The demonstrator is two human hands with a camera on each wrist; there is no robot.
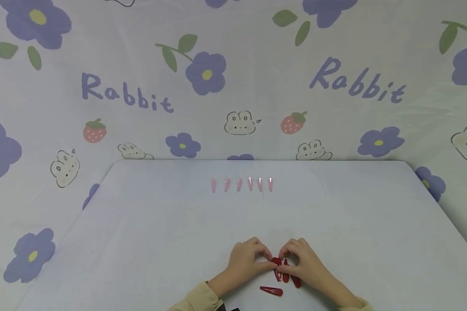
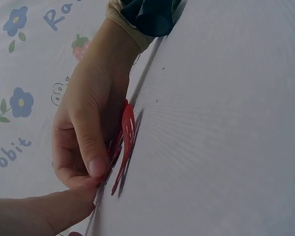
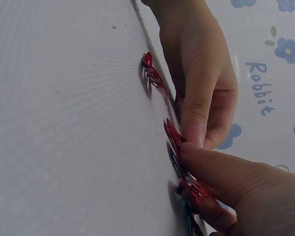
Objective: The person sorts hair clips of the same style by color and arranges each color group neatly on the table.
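Observation:
In the head view, both hands meet over a red snap hair clip (image 1: pixel 278 274) low on the white table. My left hand (image 1: pixel 249 259) pinches its upper end between thumb and index finger. From the other side, my right hand (image 1: pixel 307 265) grips the same clip, its thumb beside the left thumb. Close under the right hand lie two more red clips, one upright in view (image 1: pixel 286 276) and one slanted (image 1: pixel 297 282), partly covered by the fingers. A separate red clip (image 1: pixel 271 291) lies nearer the person. The right wrist view shows the thumbs (image 3: pixel 194 147) touching over the red clips.
Farther back on the white table (image 1: pixel 159 224), several pink hair clips (image 1: pixel 239 185) stand side by side in a row. Behind the table hangs a cloth (image 1: pixel 257 86) printed with flowers, rabbits and strawberries.

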